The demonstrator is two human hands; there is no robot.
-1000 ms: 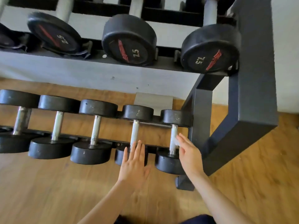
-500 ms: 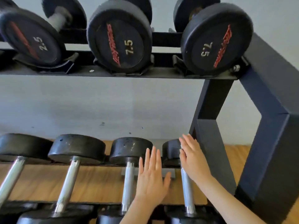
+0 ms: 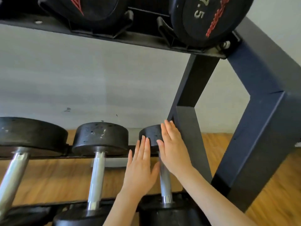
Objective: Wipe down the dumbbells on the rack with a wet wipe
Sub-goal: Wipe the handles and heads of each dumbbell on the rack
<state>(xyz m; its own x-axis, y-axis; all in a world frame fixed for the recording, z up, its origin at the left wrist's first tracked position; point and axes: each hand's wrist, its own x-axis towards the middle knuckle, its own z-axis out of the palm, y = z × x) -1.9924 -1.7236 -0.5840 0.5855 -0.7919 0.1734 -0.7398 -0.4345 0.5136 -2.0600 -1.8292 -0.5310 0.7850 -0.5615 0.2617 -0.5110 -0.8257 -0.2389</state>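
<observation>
Lower shelf of rack point(image 3: 254, 128): three dumbbells in view, chrome handles toward me. Upper shelf: two dumbbells seen, right one point(image 3: 206, 18) marked 7.5. Two bare hands at rightmost lower dumbbell point(image 3: 164, 175). Right hand point(image 3: 173, 148) flat, fingers straight, over its far head, beside rack post. Left hand point(image 3: 140, 167) flat, fingers straight and together, just left of its handle, gripping nothing. No wipe visible in either hand. Wood floor point(image 3: 268, 201) beneath.

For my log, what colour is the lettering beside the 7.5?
Red, on the 7.5 dumbbell, in the head view.
</observation>
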